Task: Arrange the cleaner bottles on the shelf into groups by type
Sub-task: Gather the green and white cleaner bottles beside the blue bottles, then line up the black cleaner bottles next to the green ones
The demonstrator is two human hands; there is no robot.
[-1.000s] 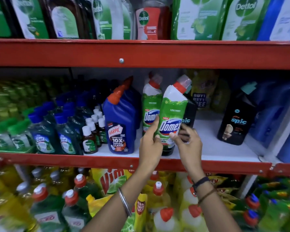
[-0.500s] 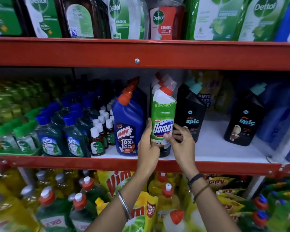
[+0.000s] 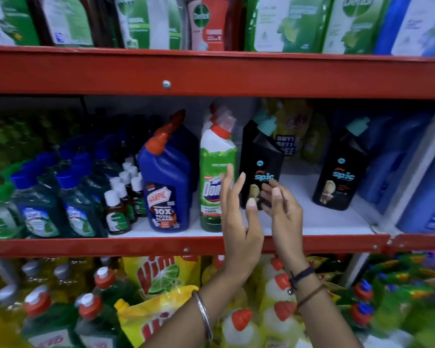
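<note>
White shelf board (red-edged) carries upright cleaner bottles.

A red metal shelf with a white board runs across the middle of the frame. At centre stand a blue Harpic bottle, just right of it a green Domex bottle, then a black Spic bottle. A second black Spic bottle stands well apart, at right of centre. At left, small brown white-capped bottles sit beside dark green blue-capped bottles. Blue containers fill the right end.
</note>
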